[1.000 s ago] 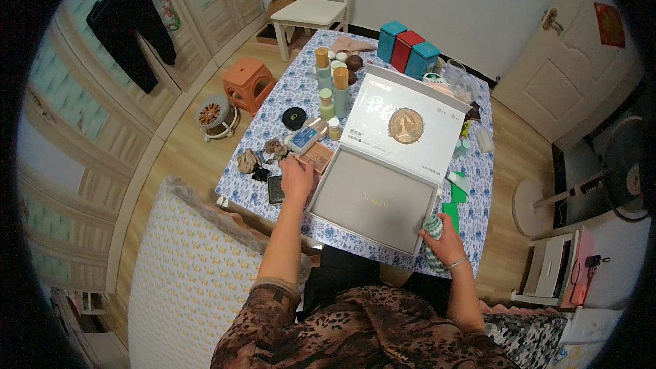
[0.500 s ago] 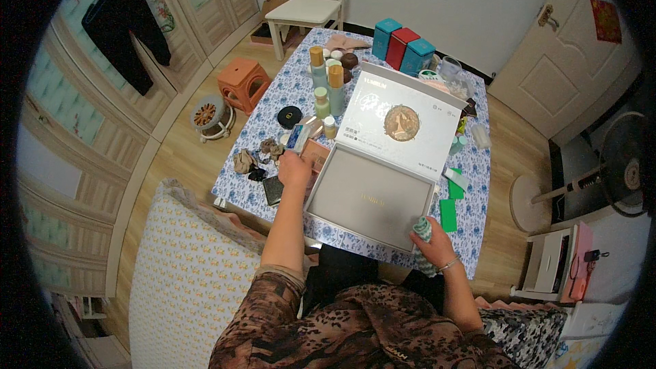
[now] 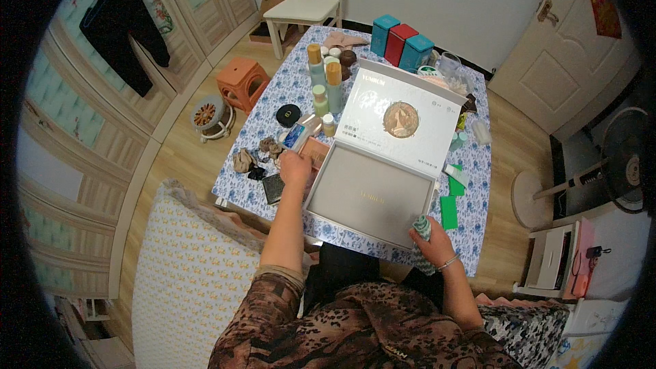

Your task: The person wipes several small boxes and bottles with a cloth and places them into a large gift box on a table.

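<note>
A shallow grey box (image 3: 371, 195) lies on the table's near side, its white lid (image 3: 403, 119) with a round gold emblem standing open behind it. At the box's left side, my left hand (image 3: 295, 168) is closed at the lower end of a blue-and-white packet (image 3: 295, 137); its fingertips are partly hidden. Beside that hand, a pinkish-brown flat case (image 3: 316, 153) rests against the box. By the box's near right corner, my right hand (image 3: 433, 242) is wrapped round a rolled green-and-white striped cloth (image 3: 422, 227), whose lower part hangs below the fingers.
Bottles (image 3: 333, 89) and a round black compact (image 3: 288, 115) stand left of the lid. Crumpled dark and beige fabric (image 3: 244, 161) and a black case (image 3: 272, 189) lie near my left forearm. Green blocks (image 3: 448, 212) and a white tube (image 3: 456, 175) are at right; blue and red boxes (image 3: 400, 44) stand behind.
The blue-and-white packet by my left hand has tilted slightly. My right hand keeps its grip on the striped cloth, and the view has shifted a little.
</note>
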